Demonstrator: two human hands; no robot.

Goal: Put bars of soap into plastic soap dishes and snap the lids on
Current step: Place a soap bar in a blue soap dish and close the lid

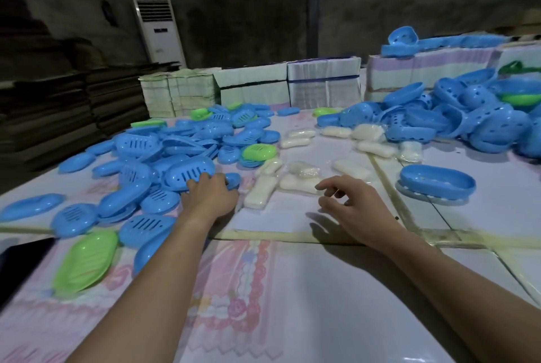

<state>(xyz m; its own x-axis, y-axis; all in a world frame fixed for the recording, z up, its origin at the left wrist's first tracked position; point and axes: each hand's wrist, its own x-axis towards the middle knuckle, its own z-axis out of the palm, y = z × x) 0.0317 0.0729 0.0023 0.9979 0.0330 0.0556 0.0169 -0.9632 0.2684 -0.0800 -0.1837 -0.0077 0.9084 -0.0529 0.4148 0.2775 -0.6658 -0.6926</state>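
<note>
Barely begun. Left hand fingers curled on a slotted blue lid; right hand loose, holding nothing, soap bars just beyond. Empty dish off right; no soap boxed, no lid snapped on.

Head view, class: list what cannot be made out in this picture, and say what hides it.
- Left hand: fingertips reach over a slotted blue lid; the hand's back hides any grip.
- Dark flat object: cut off by the left edge.
- Blue dish pile: blurred, runs off the right edge.
- Air conditioner: markings too small.
</note>
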